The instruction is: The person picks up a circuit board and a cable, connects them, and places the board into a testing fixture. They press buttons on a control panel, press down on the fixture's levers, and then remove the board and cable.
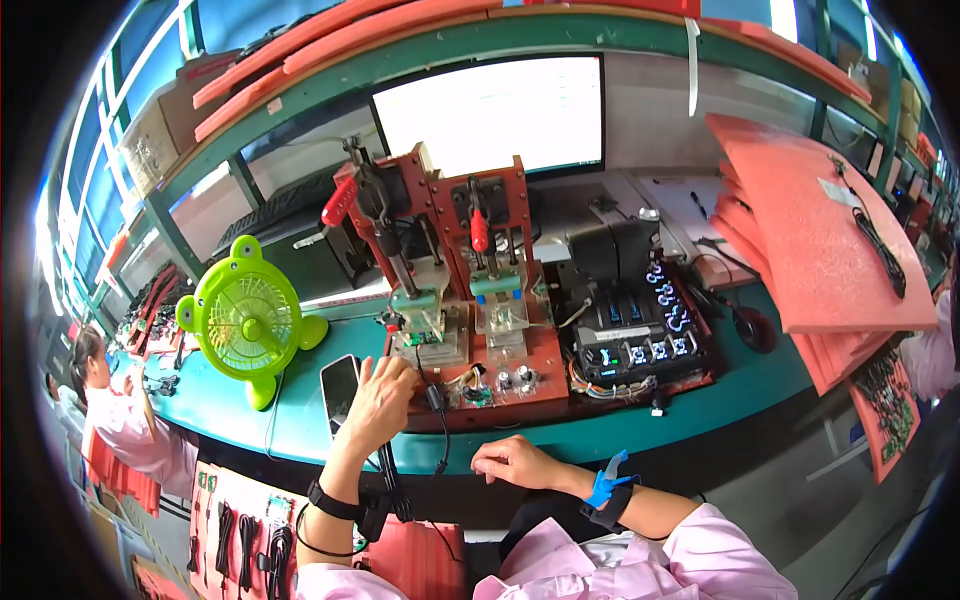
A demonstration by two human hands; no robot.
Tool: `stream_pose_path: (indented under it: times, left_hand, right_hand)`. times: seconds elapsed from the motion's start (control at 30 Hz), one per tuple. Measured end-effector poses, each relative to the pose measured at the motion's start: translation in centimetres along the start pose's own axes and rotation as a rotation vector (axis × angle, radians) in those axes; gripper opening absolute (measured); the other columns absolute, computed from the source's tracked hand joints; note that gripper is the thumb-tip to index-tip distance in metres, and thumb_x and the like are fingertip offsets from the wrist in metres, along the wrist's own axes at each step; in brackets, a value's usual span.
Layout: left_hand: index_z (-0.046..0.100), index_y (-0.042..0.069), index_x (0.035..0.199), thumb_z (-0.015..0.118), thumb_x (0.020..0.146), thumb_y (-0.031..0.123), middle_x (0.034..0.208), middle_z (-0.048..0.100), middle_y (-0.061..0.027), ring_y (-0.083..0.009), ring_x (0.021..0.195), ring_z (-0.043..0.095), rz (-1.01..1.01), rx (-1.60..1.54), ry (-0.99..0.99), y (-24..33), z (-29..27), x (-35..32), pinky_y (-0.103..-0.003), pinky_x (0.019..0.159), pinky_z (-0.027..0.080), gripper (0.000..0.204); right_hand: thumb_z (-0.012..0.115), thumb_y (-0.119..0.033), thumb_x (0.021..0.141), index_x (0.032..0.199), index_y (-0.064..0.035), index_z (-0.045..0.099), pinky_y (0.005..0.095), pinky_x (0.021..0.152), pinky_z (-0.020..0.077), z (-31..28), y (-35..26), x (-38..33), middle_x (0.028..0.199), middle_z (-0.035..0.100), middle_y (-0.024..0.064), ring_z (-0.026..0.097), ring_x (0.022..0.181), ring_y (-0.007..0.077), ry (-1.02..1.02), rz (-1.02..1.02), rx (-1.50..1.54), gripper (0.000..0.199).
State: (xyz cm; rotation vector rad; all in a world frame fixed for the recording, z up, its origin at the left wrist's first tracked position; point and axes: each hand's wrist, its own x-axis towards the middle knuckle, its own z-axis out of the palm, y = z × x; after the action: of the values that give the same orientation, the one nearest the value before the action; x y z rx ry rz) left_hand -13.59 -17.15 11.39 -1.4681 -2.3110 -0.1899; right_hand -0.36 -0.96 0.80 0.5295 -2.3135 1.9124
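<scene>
My left hand (378,402) is at the left edge of a red test fixture (535,372), beside a phone (341,390). Its fingers are bent downward, and what lies under their tips is hidden. Close by on the right, a black cable (436,400) with a thick block hangs over the fixture's front. A small green circuit board (430,337) sits under the left of two toggle clamps, whose red handles (339,203) stand raised. Near the table's front edge is my right hand (517,462), loosely curled with nothing visible in it. A blue wrist strap (608,482) circles that wrist.
A green frog-shaped fan (248,318) stands left on the teal table (300,432). Right of the fixture is a black device (640,335) with lit displays. Pink foam sheets (810,230) pile at the right; cables lie on foam (235,530) at lower left. Another person (125,410) sits far left.
</scene>
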Motion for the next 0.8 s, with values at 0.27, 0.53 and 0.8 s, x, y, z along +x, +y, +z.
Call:
stream_pose_path:
  times: [0.27, 0.53, 0.8]
  left_hand:
    - [0.051, 0.004, 0.078, 0.055, 0.065, 0.003, 0.083, 0.049, -0.0077, -0.0245, 0.086, 0.047, 0.155, -0.106, -0.135, -1.2, -1.3, 0.9, -0.032, 0.076, 0.037, 0.014]
    - [0.052, 0.006, 0.072, 0.058, 0.067, 0.013, 0.074, 0.053, -0.0067, -0.026, 0.075, 0.054, -0.065, 0.055, -0.168, -0.4, 0.3, 0.2, -0.035, 0.066, 0.04, 0.011]
    - [0.056, 0.006, 0.07, 0.059, 0.07, 0.024, 0.067, 0.057, -0.0078, -0.0249, 0.065, 0.057, -0.109, 0.029, -0.132, -1.3, 1.1, -0.2, -0.036, 0.054, 0.041, 0.018]
  right_hand:
    - [0.051, -0.016, 0.079, 0.078, 0.0019, 0.057, 0.0316, 0.055, 0.045, -0.4, 0.3, 1.2, 0.067, 0.058, 0.0138, 0.059, 0.056, 0.0213, -0.267, -0.276, -0.289, 0.019]
    - [0.05, -0.015, 0.081, 0.082, 0.0017, 0.057, 0.0279, 0.053, 0.0452, -1.2, -0.3, 2.0, 0.073, 0.06, 0.009, 0.059, 0.057, 0.0163, -0.265, 0.188, -0.069, 0.018]
    - [0.05, -0.017, 0.08, 0.092, 0.0, 0.055, 0.0298, 0.056, 0.046, -0.4, -0.8, 1.4, 0.072, 0.06, 0.0082, 0.059, 0.06, 0.0189, -0.107, 0.133, -0.092, 0.021]
